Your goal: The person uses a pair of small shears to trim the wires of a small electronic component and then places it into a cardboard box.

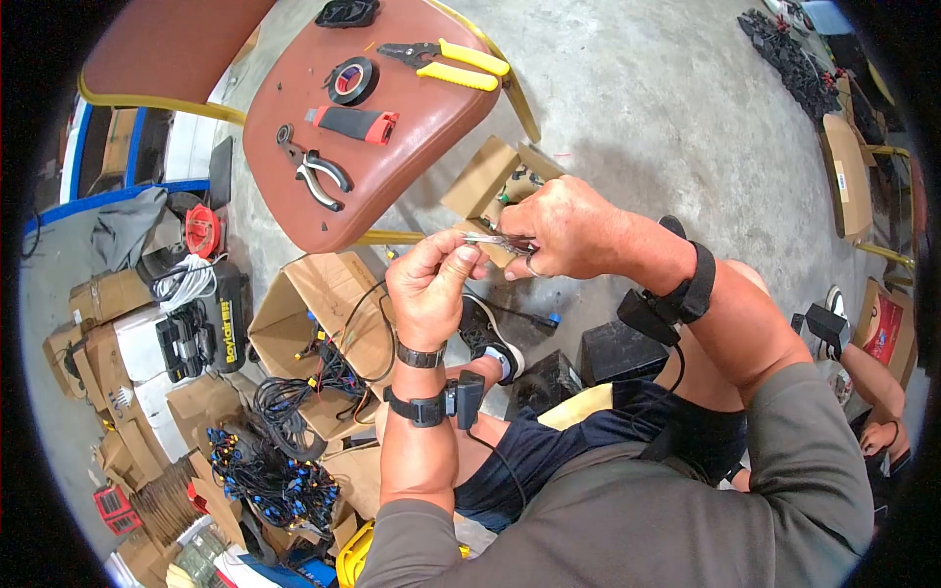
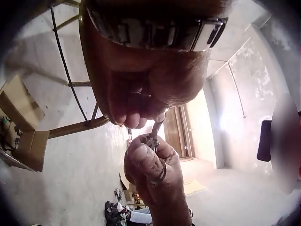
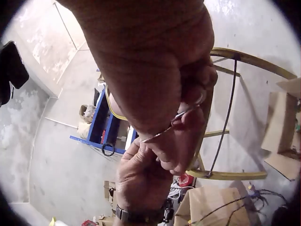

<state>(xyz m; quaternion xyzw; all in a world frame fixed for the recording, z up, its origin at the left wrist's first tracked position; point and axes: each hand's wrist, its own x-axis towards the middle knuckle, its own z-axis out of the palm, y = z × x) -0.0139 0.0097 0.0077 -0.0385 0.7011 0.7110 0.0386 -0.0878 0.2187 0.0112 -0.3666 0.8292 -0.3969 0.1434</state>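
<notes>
My left hand point(image 1: 429, 294) pinches something small and thin between thumb and fingertips; what it is cannot be made out. Facing it, my right hand point(image 1: 573, 230) holds a small metal tool point(image 1: 498, 241) with looped handles, which looks like scissors, its tip at the left fingertips. In the left wrist view a dark loop lies round the right thumb, and the left hand point(image 2: 141, 89) is in shadow above. The right wrist view shows the thin metal tool point(image 3: 157, 137) reaching from the right hand point(image 3: 181, 136) to the left hand point(image 3: 143, 181).
A brown chair point(image 1: 402, 167) ahead bears yellow-handled pliers point(image 1: 461, 76), black tape point(image 1: 351, 80), a red-and-black tool point(image 1: 355, 123) and grey-handled pliers point(image 1: 319, 178). An open carton point(image 1: 338, 294) and cable bundles point(image 1: 270, 475) lie at left. Another person's arm point(image 1: 875, 380) shows at right.
</notes>
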